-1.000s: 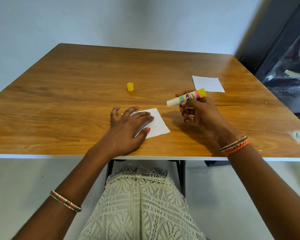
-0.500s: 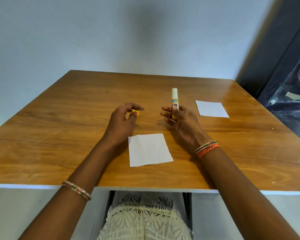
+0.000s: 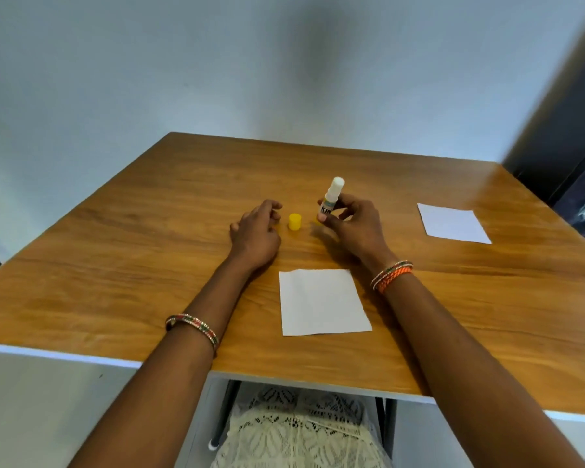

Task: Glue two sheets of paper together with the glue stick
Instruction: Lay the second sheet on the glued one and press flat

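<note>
Wooden table is bearing everything. Left of the yellow cap, the left hand is resting loosely curled, empty. Right of it, the right hand is pinching the uncapped glue stick upright, probably for recapping. Nearer than the cap, one paper sheet is lying flat; the other sheet is waiting far right.

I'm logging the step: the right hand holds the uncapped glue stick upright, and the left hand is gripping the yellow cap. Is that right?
Not quite. The head view shows the left hand empty beside the yellow cap, which stands alone on the table. The right hand does hold the uncapped glue stick upright.
</note>
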